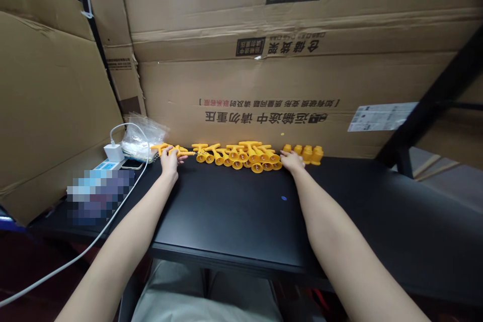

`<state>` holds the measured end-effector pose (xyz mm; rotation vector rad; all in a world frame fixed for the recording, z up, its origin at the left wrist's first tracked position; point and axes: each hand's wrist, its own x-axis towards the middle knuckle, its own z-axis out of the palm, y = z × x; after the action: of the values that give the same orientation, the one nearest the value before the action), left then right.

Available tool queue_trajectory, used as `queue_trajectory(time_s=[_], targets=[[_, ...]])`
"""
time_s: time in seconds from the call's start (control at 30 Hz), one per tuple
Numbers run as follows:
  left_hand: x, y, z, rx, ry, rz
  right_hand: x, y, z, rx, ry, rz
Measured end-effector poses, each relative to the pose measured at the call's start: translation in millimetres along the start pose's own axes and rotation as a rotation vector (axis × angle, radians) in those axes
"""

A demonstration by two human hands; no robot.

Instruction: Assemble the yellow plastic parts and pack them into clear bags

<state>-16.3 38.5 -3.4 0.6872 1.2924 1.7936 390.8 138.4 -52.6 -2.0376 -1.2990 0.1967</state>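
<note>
Flared yellow plastic pieces (252, 153) form a crosswise row between left hand (170, 162) and right hand (292, 160); I cannot tell whether either grasps.

Your tabletop (226, 216) catches a soft sheen in moderate light. You get stretched edges and a dim lower-left corner.
</note>
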Motion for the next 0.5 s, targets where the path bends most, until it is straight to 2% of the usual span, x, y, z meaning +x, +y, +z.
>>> queue_trajectory(time_s=[0.1, 0.23, 0.33, 0.4, 0.5], targets=[[-4, 3, 1, -0.016, -0.018, 0.005, -9, -1, -3, 0.042, 0.080, -0.050], [-7, 4, 2, 0.000, -0.065, -0.035, -19, -6, -9, 0.216, 0.314, -0.176], [-8, 3, 2, 0.014, -0.107, -0.048, -28, -23, -12, 0.366, 0.449, -0.311], [-9, 2, 2, 0.018, -0.131, -0.046, -38, -40, -14, 0.435, 0.448, -0.387], [-11, 2, 2, 0.016, -0.165, -0.045, -60, -71, -17, 0.578, 0.324, -0.437]])
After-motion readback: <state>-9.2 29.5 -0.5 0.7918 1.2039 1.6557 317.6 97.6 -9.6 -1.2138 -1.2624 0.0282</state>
